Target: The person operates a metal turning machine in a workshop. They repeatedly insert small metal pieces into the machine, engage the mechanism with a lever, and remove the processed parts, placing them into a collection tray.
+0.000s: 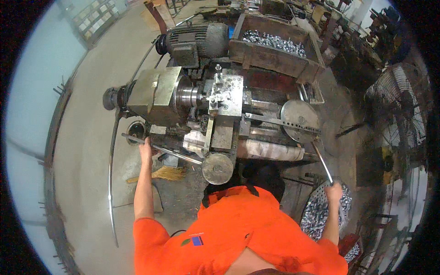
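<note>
A small lathe stands in front of me, its bright chuck (187,97) left of a metal tool block (230,96). My left hand (145,153) is closed around a long steel lever (176,155), near its far-left end. That lever runs to a round disc (217,168) at the front of the lathe. At the right, my right hand (334,191) grips the lower end of another straight lever (322,161), which slopes up toward a larger disc (300,120). A flat bar with holes (279,122) crosses the larger disc.
A motor (197,42) sits behind the lathe, beside a wooden box (275,59) of small metal parts. Below my right hand is a container of shiny metal pieces (314,215). A straw broom (167,173) lies at left; a large fan (396,107) stands at right.
</note>
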A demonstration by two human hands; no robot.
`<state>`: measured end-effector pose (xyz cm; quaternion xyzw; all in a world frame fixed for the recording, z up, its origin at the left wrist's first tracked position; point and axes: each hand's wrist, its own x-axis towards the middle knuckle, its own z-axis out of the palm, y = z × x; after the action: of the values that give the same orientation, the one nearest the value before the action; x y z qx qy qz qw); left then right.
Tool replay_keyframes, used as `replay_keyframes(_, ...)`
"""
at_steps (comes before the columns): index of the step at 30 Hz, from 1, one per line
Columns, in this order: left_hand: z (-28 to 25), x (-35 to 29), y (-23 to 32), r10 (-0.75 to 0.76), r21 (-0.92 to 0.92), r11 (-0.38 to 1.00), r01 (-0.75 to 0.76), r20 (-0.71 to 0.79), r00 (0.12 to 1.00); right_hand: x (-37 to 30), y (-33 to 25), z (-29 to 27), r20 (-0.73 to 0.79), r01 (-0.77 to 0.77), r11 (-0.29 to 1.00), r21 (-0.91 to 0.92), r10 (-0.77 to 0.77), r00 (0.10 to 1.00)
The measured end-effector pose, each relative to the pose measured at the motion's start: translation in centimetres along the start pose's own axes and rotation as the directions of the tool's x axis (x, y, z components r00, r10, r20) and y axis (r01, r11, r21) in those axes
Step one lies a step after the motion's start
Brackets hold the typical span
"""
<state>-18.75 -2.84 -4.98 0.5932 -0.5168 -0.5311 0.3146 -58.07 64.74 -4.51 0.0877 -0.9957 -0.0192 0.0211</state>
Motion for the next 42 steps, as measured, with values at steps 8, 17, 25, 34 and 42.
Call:
replay_keyframes(8,-0.3,1.2,-1.3,0.109,-0.016,0.994,-0.109,-0.024,0.994,-9.3,-5.6,1.4,0.090,-0.081,0.848,0.524,0.040,0.995)
replay_keyframes(17,-0.5,1.2,-0.7,0.105,0.046,0.993,-0.105,0.019,0.994,-10.2,-7.1,0.1,0.098,-0.103,0.890,0.444,0.066,0.993)
replay_keyframes(25,-2.0,1.2,0.5,-0.129,0.268,0.957,0.109,0.058,0.990,-6.0,-3.9,0.3,-0.086,-0.022,0.940,0.341,0.055,0.995)
replay_keyframes(34,-0.3,0.0,1.5,-0.148,0.233,0.966,0.113,0.137,0.979,13.3,0.7,-0.3,-0.195,-0.182,0.968,-0.174,0.147,0.970)
replay_keyframes(42,-6.3,4.5,-8.6,-0.024,0.223,0.975,-0.008,0.139,0.990,3.8,-10.3,3.3,-0.438,0.305,0.872,0.383,-0.120,0.891)
